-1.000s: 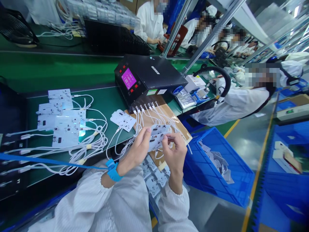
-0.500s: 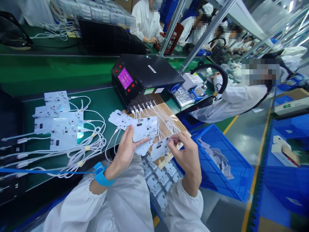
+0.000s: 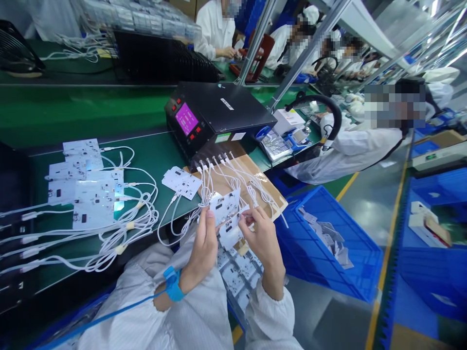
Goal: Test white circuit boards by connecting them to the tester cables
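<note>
My left hand point(image 3: 204, 240), with a blue wrist strap point(image 3: 172, 284), is closed on the edge of a white circuit board point(image 3: 225, 206). Its thumb and fingers are at the board's left side. Just below and in front of that board is a second white board point(image 3: 230, 233), pinched at its upper right by my right hand point(image 3: 263, 236). The two boards overlap or lie close together; whether they touch I cannot tell. One more white board point(image 3: 181, 182) lies on the green bench to the left, with a white cable plugged into its lower edge.
A black test unit point(image 3: 219, 112) with a lit pink screen stands behind, white cables running from its front. Several cabled boards point(image 3: 94, 201) lie at left. A tray of boards point(image 3: 239, 272) sits below my hands. Right is a blue bin point(image 3: 350, 253); a co-worker point(image 3: 365, 150) sits beyond.
Both hands have drawn closer together. My right hand moved left with its board, now in front of the other. My left hand shifted right, its forefinger no longer stretched across the board.
</note>
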`<state>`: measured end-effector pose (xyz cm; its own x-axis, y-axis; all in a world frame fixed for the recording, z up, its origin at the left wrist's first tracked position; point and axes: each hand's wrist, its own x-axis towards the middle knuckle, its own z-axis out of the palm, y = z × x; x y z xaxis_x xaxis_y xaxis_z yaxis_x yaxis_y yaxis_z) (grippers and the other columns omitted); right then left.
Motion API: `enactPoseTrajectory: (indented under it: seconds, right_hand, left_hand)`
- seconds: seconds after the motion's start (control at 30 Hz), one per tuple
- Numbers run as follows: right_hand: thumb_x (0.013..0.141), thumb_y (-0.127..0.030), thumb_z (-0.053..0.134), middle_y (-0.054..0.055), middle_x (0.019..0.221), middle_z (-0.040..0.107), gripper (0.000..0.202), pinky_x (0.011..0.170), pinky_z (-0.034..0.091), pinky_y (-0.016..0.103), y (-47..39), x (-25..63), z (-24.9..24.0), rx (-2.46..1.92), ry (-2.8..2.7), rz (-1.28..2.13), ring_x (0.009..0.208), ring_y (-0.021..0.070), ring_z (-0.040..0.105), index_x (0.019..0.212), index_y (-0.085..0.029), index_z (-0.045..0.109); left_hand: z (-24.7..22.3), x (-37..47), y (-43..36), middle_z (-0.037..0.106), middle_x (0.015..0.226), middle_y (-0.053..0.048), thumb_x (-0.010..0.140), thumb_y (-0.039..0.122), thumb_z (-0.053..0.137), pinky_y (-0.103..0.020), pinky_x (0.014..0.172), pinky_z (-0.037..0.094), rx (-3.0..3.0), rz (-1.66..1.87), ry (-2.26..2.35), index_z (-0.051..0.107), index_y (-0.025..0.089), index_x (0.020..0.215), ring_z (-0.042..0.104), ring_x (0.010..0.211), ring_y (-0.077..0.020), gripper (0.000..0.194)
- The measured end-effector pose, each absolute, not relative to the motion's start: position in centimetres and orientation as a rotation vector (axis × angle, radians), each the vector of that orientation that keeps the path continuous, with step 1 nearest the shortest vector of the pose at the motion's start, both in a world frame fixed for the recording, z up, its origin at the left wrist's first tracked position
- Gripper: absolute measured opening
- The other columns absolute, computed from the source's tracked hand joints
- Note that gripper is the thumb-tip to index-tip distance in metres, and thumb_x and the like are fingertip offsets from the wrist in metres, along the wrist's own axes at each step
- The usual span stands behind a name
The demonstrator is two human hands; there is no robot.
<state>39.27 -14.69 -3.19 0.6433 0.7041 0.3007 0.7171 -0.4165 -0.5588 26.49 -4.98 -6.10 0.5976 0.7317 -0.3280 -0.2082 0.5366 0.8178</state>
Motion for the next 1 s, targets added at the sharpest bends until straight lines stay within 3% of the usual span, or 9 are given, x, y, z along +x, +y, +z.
enactPoseTrajectory:
  seconds: [0.2, 0.4, 0.5, 0.6, 0.67, 0.8, 1.0]
  right_hand:
    - [0.098, -0.029, 0.055, 0.002, 0.085, 0.062, 0.016, 0.069, 0.046, 0.031, -13.9, 39.1, -4.8, -2.375, -1.007, -0.055, 0.071, 0.0169, 0.060, 0.093, -0.021, 0.068]
    - [0.102, -0.030, 0.052, 0.007, 0.097, 0.070, 0.023, 0.077, 0.051, 0.034, -11.7, 39.0, -6.2, -2.425, -0.874, -0.025, 0.080, 0.0208, 0.068, 0.102, -0.020, 0.073]
    - [0.102, -0.030, 0.054, 0.007, 0.101, 0.071, 0.022, 0.077, 0.054, 0.035, -11.7, 38.8, -6.0, -2.393, -0.889, 0.066, 0.074, 0.0194, 0.068, 0.107, -0.021, 0.074]
    - [0.104, -0.037, 0.053, 0.009, 0.116, 0.069, 0.030, 0.071, 0.057, 0.033, -14.1, 39.1, -5.3, -2.241, -0.898, 0.170, 0.062, 0.0136, 0.064, 0.124, -0.023, 0.071]
    - [0.106, -0.036, 0.047, 0.011, 0.125, 0.065, 0.034, 0.070, 0.059, 0.032, -17.1, 39.8, -5.1, -2.189, -0.855, 0.120, 0.069, 0.0139, 0.067, 0.130, -0.025, 0.068]
    - [0.106, -0.031, 0.043, 0.013, 0.135, 0.059, 0.036, 0.081, 0.060, 0.039, -23.7, 42.0, -6.9, -2.330, -0.804, -0.021, 0.090, 0.0200, 0.070, 0.130, -0.028, 0.070]
    - [0.103, -0.038, 0.056, 0.014, 0.140, 0.057, 0.026, 0.085, 0.063, 0.042, -26.7, 44.4, -10.6, -2.158, -0.855, 0.144, 0.086, 0.0176, 0.070, 0.110, -0.026, 0.077]
  left_hand:
    - [-4.2, 25.5, -3.2, 0.064, 0.147, -0.011, 0.097, 0.071, 0.054, -0.045, 0.122, 0.049, 0.771, 0.806, 0.772, 0.040, 0.030, 0.159, 0.070, 0.127, -0.0278, 0.076]
    - [-3.1, 25.6, -2.2, 0.060, 0.152, -0.007, 0.096, 0.055, 0.068, -0.046, 0.110, 0.060, 0.790, 0.858, 0.696, 0.053, 0.034, 0.147, 0.063, 0.137, -0.0291, 0.057]
    - [-2.2, 26.0, -2.2, 0.059, 0.154, -0.007, 0.095, 0.049, 0.072, -0.048, 0.104, 0.064, 0.739, 0.788, 0.665, 0.057, 0.032, 0.142, 0.060, 0.140, -0.0305, 0.052]
    - [-1.5, 26.6, -2.2, 0.062, 0.150, -0.010, 0.093, 0.046, 0.075, -0.050, 0.109, 0.060, 0.663, 0.682, 0.637, 0.058, 0.029, 0.143, 0.060, 0.140, -0.0304, 0.055]
    - [-1.3, 26.9, -2.3, 0.065, 0.147, -0.010, 0.093, 0.043, 0.076, -0.047, 0.117, 0.054, 0.632, 0.652, 0.651, 0.060, 0.028, 0.141, 0.059, 0.141, -0.0280, 0.054]
    - [-1.2, 27.5, -2.4, 0.068, 0.143, -0.010, 0.089, 0.037, 0.081, -0.045, 0.125, 0.045, 0.633, 0.607, 0.686, 0.063, 0.025, 0.136, 0.059, 0.141, -0.0262, 0.052]
    - [-1.3, 28.9, -2.9, 0.071, 0.136, -0.011, 0.075, 0.033, 0.093, -0.050, 0.122, 0.049, 0.710, 0.534, 0.663, 0.067, 0.020, 0.126, 0.065, 0.133, -0.0297, 0.058]
